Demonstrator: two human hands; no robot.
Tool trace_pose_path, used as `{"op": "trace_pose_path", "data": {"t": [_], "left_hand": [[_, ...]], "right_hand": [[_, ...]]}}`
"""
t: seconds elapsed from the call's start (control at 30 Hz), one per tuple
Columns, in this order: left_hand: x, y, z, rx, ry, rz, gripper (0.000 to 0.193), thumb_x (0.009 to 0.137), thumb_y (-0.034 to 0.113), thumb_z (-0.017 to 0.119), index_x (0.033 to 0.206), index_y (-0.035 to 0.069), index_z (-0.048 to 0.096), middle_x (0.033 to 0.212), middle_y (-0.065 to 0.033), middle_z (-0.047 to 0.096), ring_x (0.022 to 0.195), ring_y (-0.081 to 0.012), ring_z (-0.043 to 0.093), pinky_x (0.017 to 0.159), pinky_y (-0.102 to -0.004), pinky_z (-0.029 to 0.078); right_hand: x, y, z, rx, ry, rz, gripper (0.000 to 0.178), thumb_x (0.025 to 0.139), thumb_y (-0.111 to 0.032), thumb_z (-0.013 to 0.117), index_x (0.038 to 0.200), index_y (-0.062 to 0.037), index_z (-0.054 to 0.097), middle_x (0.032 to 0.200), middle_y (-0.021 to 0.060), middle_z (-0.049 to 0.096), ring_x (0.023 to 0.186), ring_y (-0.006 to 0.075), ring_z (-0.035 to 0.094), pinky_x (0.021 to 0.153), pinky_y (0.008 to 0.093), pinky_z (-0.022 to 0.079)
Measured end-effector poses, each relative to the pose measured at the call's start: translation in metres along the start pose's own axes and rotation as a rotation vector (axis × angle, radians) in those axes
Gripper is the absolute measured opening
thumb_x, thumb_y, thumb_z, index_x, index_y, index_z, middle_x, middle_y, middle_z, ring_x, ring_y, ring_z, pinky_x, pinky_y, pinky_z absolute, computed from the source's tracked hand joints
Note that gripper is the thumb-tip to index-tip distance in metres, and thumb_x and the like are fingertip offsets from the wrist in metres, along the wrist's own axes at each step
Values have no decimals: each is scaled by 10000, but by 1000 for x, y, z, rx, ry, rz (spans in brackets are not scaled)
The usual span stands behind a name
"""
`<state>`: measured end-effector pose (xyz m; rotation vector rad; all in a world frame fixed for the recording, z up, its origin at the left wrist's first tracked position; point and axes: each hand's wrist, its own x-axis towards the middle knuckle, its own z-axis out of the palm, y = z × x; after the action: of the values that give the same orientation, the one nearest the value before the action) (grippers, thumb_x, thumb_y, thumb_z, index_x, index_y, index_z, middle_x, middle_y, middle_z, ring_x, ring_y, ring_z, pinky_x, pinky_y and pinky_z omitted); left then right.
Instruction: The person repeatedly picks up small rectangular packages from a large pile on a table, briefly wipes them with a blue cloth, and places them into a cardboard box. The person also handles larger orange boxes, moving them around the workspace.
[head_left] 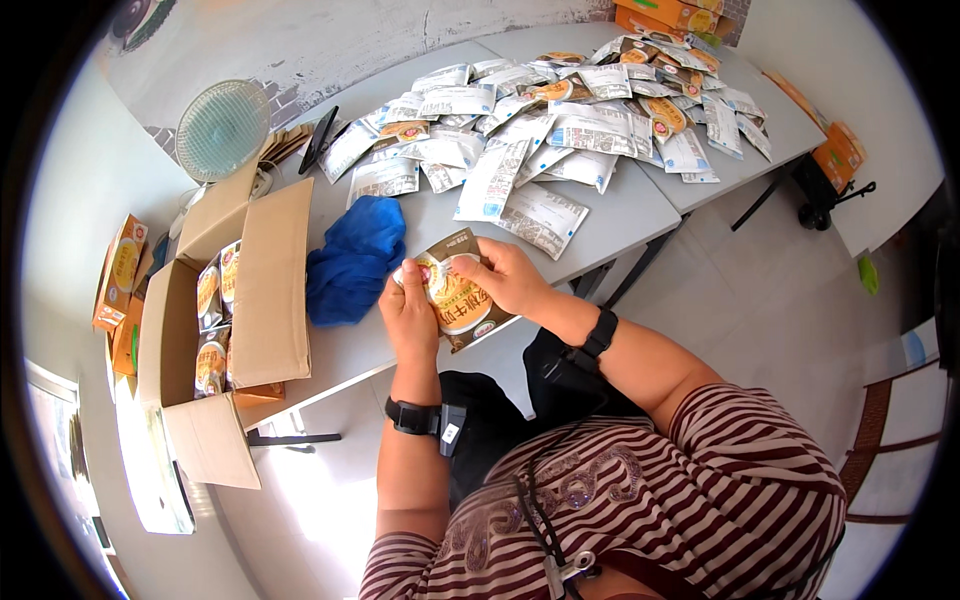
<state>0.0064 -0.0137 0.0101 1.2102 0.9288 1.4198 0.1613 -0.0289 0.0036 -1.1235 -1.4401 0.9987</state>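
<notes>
Your left fingers [411, 277], right fingers [482, 271] pinch brown-gold pouch [458, 300] by opposite sides, seemingly keeping printed front flat, facing you.

At the centre, my pouch [462, 305] is brown with a golden-yellow oval. At ten o'clock, the cloth [355, 265] is plain deep blue and the fan [222, 130] pale green. At nine, a plain tan box [278, 280] frames packets [211, 365] in brown, yellow and white. At one, the heap [600, 130] is mostly silvery white with grey print, on a light grey table [640, 205]. At five, my shirt [690, 500] has maroon and beige stripes.
</notes>
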Motion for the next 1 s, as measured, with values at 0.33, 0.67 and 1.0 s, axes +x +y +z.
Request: {"op": "trace_pose_path", "data": {"t": [0.33,0.67,1.0], "left_hand": [[-1,8,-1,14,-353,-105,481,775,43,712,1166,-42,444,1072,-134,595,958,-167,602,811,-285,502],[-2,17,-8,-61,-390,-173,433,803,0,657,1177,-48,444,1056,-125,608,930,-162,617,804,-285,514],[0,12,-11,-29,-370,-137,432,866,78,611,1244,-31,433,1122,-121,582,980,-162,586,845,-289,483]], "right_hand": [[1,-4,2,259,261,-19,388,966,-351,473,865,11,571,759,22,588,665,73,512,614,259,441],[1,3,-4,21,236,-34,434,949,-368,507,690,-20,519,619,-26,506,601,36,423,519,238,372],[5,5,-1,154,217,-107,376,925,-323,545,727,-4,530,638,6,510,615,59,412,534,275,370]]}}
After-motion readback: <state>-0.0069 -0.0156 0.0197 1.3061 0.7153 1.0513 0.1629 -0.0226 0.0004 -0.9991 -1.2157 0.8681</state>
